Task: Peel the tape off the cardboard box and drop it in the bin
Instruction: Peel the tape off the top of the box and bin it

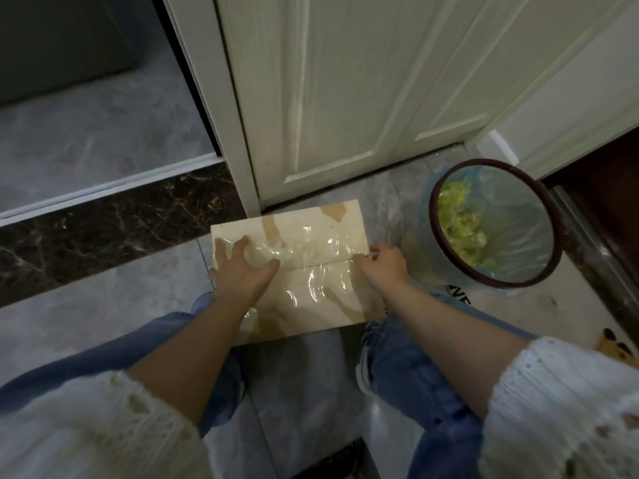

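One cardboard box (294,271) lies flat on the tiled floor (103,305) before a white door (345,98), with one wide sheet of clear tape (311,257) across its seam. The left hand (242,267) presses on it with fingers spread. The right hand (383,264) pinches the tape's right edge. One lined bin (494,223) stands just beside, holding green scraps. The black lettering below it is unreadable.

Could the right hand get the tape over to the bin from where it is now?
Probably yes. The right hand pinches at the clear tape on the cardboard box's right edge, and the bin stands open-topped just right of the box, with only bare floor between them. The tape is not yet peeled.
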The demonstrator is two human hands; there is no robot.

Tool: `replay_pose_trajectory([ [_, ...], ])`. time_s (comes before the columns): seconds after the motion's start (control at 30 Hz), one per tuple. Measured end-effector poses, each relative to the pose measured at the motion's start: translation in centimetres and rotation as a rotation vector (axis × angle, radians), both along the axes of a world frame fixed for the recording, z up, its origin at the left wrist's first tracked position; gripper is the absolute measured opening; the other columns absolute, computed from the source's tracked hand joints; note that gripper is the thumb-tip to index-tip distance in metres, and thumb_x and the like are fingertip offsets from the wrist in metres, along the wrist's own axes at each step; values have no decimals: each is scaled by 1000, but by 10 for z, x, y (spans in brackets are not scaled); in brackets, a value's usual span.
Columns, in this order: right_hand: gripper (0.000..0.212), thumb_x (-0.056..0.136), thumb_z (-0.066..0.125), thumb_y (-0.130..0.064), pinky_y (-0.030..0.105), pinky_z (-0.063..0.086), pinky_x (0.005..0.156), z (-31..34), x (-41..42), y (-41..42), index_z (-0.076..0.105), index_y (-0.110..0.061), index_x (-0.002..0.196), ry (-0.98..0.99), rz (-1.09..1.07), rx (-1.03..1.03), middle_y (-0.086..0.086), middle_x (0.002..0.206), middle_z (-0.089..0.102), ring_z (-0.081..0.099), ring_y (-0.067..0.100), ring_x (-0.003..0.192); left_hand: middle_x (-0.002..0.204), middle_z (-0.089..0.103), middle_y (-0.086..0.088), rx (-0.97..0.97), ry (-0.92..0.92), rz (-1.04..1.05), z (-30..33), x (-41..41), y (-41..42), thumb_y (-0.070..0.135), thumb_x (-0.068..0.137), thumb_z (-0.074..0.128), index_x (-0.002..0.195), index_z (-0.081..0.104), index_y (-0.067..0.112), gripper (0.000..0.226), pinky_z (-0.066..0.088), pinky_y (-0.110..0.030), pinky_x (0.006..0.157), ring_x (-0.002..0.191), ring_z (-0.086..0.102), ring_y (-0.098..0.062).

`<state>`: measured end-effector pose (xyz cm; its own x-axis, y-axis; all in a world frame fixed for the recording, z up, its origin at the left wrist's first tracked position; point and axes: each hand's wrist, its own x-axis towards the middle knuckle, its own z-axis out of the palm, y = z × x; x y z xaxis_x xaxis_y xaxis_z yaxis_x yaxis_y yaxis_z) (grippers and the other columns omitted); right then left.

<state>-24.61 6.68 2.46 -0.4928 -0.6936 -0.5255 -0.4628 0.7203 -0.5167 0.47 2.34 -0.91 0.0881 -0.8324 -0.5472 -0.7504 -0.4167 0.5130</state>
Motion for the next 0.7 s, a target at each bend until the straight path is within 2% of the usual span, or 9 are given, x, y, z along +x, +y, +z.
replay_pose_trajectory([
  [0.13,30,88,70,-29,35,48,94,18,7,-2,59,-18,114,-18,4,-146,5,122,52,57,21,104,167,14,-3,36,108,80,-8,14,4,61,79,74,157,27,34,95,32,-57,118,149,24,-37],
  [0.2,28,90,69,-29,37,51,93,24,15,-3,53,-23,113,-75,1,-182,3,123,55,59,21,105,166,16,-8,13,111,95,-9,14,9,57,78,80,159,26,27,102,27,-55,120,150,22,-37],
  [0.27,28,94,66,-28,34,52,85,28,22,-4,49,-25,115,-147,-13,-177,-1,119,60,61,19,102,165,15,-9,-11,101,60,-1,12,12,62,77,78,160,22,23,108,22,-52,123,152,19,-36],
  [0.37,29,95,65,-24,25,43,78,32,26,-3,50,-21,120,-153,-52,-207,-6,112,57,58,14,97,170,-4,-10,-24,31,-179,9,8,12,95,60,56,162,7,21,135,2,-50,127,157,-3,-33],
  [0.4,29,95,65,-23,23,42,77,33,27,-3,51,-20,120,-148,-60,-220,-7,112,57,57,13,95,170,-11,-9,-28,23,-264,10,5,11,101,53,50,162,1,23,143,-4,-54,126,156,-13,-33],
  [0.47,31,94,65,-22,23,41,77,34,28,-3,52,-20,122,-142,-66,-231,-5,114,59,57,12,96,168,-26,-3,-7,23,-344,12,-5,12,107,41,43,160,-13,31,152,-1,-68,121,154,-23,-35],
  [0.53,34,94,65,-19,23,43,80,34,29,-5,53,-19,125,-117,-48,-246,-1,120,61,59,14,102,164,-34,6,20,30,-377,15,-15,17,105,41,48,157,-20,40,150,3,-76,116,153,-25,-33],
  [0.6,42,92,64,-17,27,47,88,35,31,-6,51,-19,132,-68,0,-298,2,125,62,60,19,112,159,-42,11,56,26,-420,20,-21,20,98,47,58,154,-25,45,146,2,-78,113,151,-30,-31],
  [0.7,57,93,60,-22,39,52,93,35,29,-7,38,-30,145,138,234,-348,1,133,54,57,20,115,150,-55,11,113,3,-477,20,-20,17,83,56,76,149,-35,46,150,3,-79,114,148,-37,-32],
])
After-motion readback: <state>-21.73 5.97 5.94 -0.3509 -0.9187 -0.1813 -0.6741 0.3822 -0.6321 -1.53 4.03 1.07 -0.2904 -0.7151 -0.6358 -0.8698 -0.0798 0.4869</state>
